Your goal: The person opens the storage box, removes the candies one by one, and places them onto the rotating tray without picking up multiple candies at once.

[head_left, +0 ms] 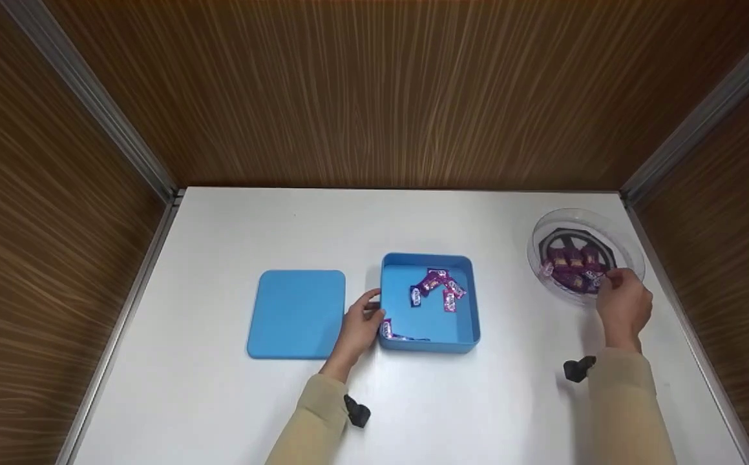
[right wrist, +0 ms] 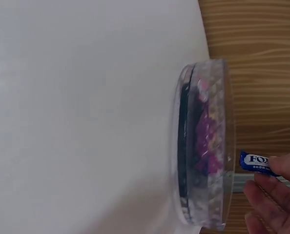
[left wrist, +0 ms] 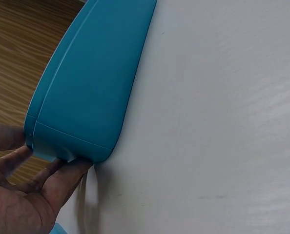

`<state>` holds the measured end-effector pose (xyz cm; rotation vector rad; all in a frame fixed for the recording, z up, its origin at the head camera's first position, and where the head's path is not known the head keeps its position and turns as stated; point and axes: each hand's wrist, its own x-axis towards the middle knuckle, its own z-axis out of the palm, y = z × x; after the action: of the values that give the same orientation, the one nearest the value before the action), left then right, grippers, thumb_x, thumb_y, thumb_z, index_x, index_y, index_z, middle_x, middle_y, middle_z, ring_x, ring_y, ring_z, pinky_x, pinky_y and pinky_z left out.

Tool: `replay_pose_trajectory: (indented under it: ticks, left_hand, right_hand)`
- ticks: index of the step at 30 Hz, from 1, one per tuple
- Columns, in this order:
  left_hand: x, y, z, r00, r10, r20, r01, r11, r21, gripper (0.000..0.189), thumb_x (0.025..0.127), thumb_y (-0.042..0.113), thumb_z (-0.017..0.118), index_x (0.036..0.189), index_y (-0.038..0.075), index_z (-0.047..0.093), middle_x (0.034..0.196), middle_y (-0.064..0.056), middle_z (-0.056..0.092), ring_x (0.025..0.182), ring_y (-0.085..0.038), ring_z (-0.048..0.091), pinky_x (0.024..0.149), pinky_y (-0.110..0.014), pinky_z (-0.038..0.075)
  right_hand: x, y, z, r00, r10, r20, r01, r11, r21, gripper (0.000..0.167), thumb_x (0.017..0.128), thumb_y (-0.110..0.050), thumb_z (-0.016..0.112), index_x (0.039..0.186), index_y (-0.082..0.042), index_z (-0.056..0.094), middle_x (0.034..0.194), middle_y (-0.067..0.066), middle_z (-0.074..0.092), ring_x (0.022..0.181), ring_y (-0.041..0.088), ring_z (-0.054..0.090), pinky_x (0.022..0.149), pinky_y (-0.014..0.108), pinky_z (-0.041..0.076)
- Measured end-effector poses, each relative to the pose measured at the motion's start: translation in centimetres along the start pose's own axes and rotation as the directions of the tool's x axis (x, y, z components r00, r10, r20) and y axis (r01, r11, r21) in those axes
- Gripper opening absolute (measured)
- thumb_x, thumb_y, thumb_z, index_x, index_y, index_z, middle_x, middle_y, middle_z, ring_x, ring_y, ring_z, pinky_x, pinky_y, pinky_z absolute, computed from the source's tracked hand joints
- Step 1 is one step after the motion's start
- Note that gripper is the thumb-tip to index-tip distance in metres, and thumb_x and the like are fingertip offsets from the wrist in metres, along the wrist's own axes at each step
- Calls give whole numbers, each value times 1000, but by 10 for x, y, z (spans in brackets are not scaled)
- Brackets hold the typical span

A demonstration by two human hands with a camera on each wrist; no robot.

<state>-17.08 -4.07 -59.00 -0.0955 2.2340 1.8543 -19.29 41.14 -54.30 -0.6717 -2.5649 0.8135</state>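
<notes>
My left hand (head_left: 359,326) holds the left wall of an open square blue box (head_left: 429,346), thumb at the rim and fingers against the outside. In the left wrist view, the fingers touch the box (left wrist: 86,83) near its corner. Several small wrapped candies (head_left: 435,278) lie in the box, some along its front left edge. My right hand (head_left: 624,302) is at the front right rim of a round clear container (head_left: 584,216) with purple-wrapped candies (head_left: 568,258). In the right wrist view, thumb and finger pinch a blue-wrapped candy (right wrist: 256,162) just above the rim.
A flat square blue lid (head_left: 296,314) lies on the white table (head_left: 219,239), left of the box. Wood-patterned panels (head_left: 380,97) stand at the back and both sides. The clear container is near the table's right edge.
</notes>
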Motion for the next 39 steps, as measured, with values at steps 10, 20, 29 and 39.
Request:
replay_pose_trajectory:
  ticks: [10,20,29,39]
  left_hand:
    - [1,1,1,1000,5,-5,-5,1000,5,45,100,6,54,144,7,47,124,-22,56,116,-33,58,95,-43,48]
    - [0,3,0,1000,-21,-14,21,999,25,45,101,10,54,145,13,48,127,-19,55,121,-33,55,98,-44,46]
    - [1,2,1,1000,-4,-13,4,1000,21,45,100,8,54,144,9,48,125,-21,56,117,-32,58,95,-42,48]
    - [1,6,-3,999,-39,10,38,999,30,46,100,10,55,145,11,47,125,-19,56,119,-31,56,94,-42,49]
  right_hand:
    - [7,13,2,985,-156,72,167,969,-180,22,95,-2,49,104,13,63,98,36,62,93,55,56,103,68,16]
    - [-9,-17,15,976,-215,19,216,971,-98,28,89,-1,57,113,14,61,118,37,50,110,56,45,92,67,31]
    - [-34,-62,26,912,-400,94,400,916,16,30,85,2,66,115,5,59,112,29,55,102,50,54,81,63,43]
    - [-75,-110,44,785,-514,345,515,852,97,33,91,-7,67,122,-3,59,109,18,62,96,35,63,74,53,51]
